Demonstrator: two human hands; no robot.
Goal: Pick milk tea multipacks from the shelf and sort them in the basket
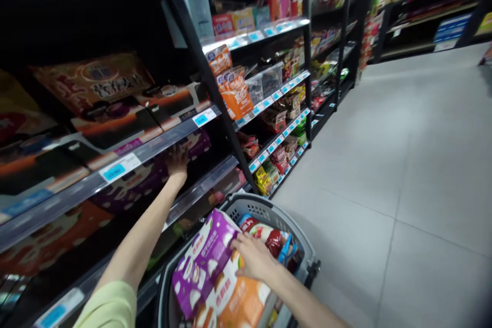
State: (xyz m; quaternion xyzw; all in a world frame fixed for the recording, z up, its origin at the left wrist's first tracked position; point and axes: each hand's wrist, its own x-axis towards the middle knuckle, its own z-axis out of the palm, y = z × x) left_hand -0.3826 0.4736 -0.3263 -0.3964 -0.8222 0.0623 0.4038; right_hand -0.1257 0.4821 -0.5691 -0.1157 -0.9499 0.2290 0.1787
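Note:
My left hand point(177, 161) reaches under a shelf edge, fingers stretched out against a purple snack bag point(198, 143) in the dim shelf space. Motion and shadow soften its fingertips. Below, my right hand point(253, 256) lies over the packs in a grey shopping basket point(303, 246), its thumb and fingers apart on an orange snack bag point(240, 294). A purple-and-white bag point(205, 261) leans beside the orange one. Behind my right hand sits a red-and-white pack point(265, 233), partly covered. The basket's lower contents are hidden.
Dark shelving point(226, 128) with price tags runs along the left. Cereal bags point(111, 84) sit above my left hand, and orange pouches point(234, 92) stand on the neighbouring rack. Grey tiled floor point(369, 184) stretches to the right, with more shelves point(423, 20) at the back.

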